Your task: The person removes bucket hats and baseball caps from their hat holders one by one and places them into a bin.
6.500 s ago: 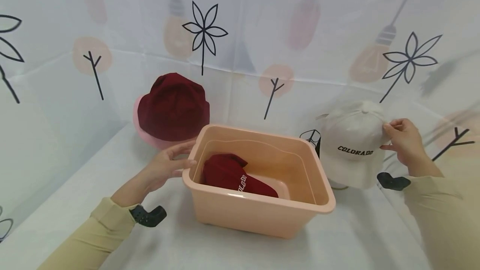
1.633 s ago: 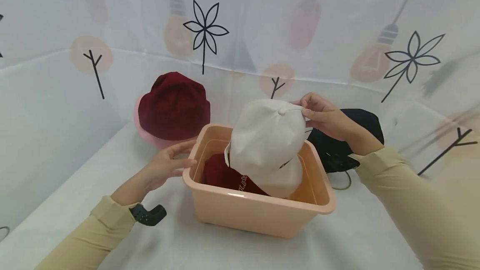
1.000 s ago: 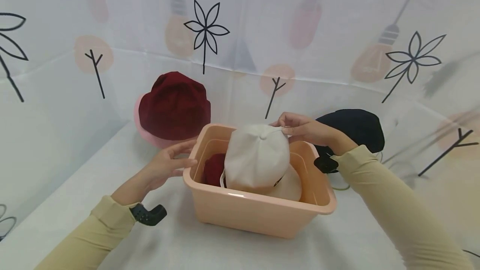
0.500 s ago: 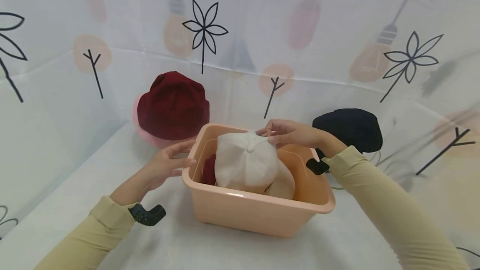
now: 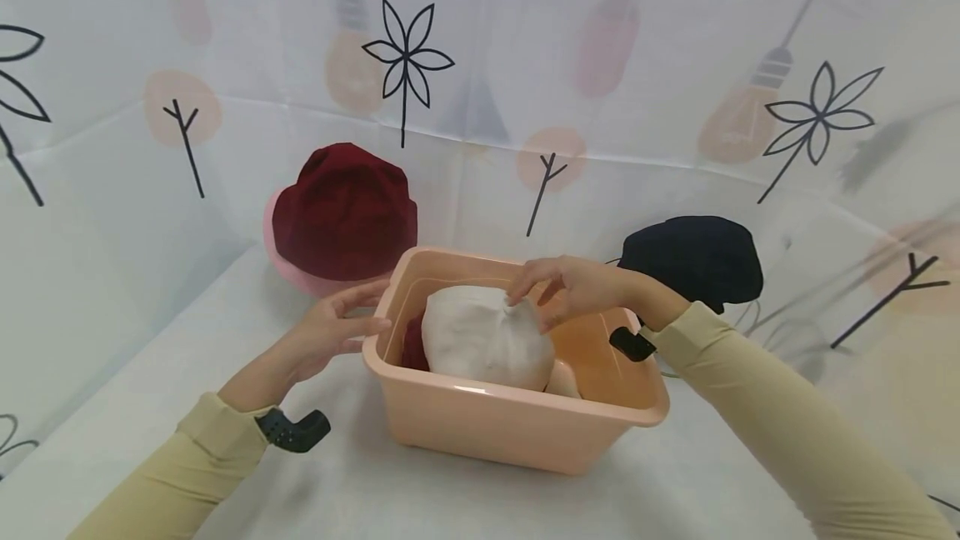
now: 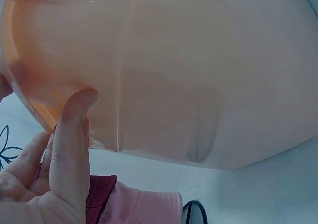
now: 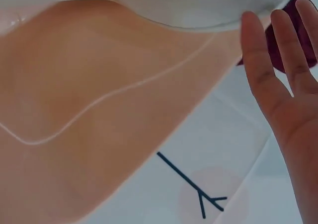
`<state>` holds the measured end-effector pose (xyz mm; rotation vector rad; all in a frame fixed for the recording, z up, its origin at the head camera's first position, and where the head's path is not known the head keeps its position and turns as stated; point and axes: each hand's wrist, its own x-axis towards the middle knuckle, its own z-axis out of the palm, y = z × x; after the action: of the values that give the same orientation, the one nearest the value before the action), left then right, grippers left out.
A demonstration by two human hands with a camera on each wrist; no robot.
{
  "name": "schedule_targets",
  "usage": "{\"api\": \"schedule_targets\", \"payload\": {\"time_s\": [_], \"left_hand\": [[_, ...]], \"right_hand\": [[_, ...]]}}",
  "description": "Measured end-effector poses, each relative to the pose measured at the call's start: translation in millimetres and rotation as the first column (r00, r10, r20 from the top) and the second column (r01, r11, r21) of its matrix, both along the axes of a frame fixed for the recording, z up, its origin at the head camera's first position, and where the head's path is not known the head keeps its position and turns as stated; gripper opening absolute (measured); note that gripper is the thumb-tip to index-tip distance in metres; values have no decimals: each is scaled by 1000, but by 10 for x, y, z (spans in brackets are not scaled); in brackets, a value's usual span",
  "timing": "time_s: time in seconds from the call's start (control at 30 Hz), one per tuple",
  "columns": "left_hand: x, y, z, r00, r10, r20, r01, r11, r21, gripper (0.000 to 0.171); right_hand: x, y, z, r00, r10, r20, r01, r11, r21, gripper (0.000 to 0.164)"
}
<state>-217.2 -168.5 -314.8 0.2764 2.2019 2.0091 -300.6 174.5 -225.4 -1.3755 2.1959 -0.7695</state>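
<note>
One peach-coloured rectangular plastic basin with a rolled rim stands on the white-covered bench, with two caps in it: one white fabric cap, and one dark red cloth cap of which just a strip shows at the white one's left side, the rest hidden. The white cap sits in the left and middle part of the basin, crown up, its panels softly creased toward the top; a piece of its brim shows low at the right, and the basin's right end is bare. The right hand has its grip apart, fingers extended, the index fingertip touching the top of the crown. The left hand rests at the basin's left end, its grip likewise apart, the straight thumb against the outer wall. Outside the basin are one dark red cloth hat with a pink item under it, behind and to the left, and one black cloth cap behind and to the right. Two black wrist devices show, one by each sleeve cuff.
</note>
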Motion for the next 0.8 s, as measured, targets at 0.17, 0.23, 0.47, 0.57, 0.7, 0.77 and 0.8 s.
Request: {"api": "schedule_targets", "payload": {"time_s": [0.17,0.23,0.47,0.57,0.7,0.77,0.8], "left_hand": [[7,-3,21,1000,1,4,-1,1000,-5,67],[5,0,25,1000,2,9,-2,1000,-7,66],[-9,2,11,1000,5,14,-5,1000,-8,65],[-6,-3,16,1000,5,17,-5,1000,-13,64],[-1,-8,26,1000,4,21,-4,1000,-16,65],[-1,-9,26,1000,2,17,-2,1000,-17,66],[0,-11,26,1000,-2,14,2,1000,-19,66]], "right_hand": [[2,-55,-98,999,30,21,-32,998,53,54],[-5,-82,-127,999,36,17,-37,998,60,57],[7,-231,-200,996,65,-59,-58,992,111,65],[3,-305,-249,991,82,-103,-66,986,155,70],[-2,-398,-305,988,93,-121,-69,980,187,73],[-18,-439,-331,987,102,-126,-76,979,191,72],[-25,-458,-342,987,107,-122,-83,978,190,72]]}}
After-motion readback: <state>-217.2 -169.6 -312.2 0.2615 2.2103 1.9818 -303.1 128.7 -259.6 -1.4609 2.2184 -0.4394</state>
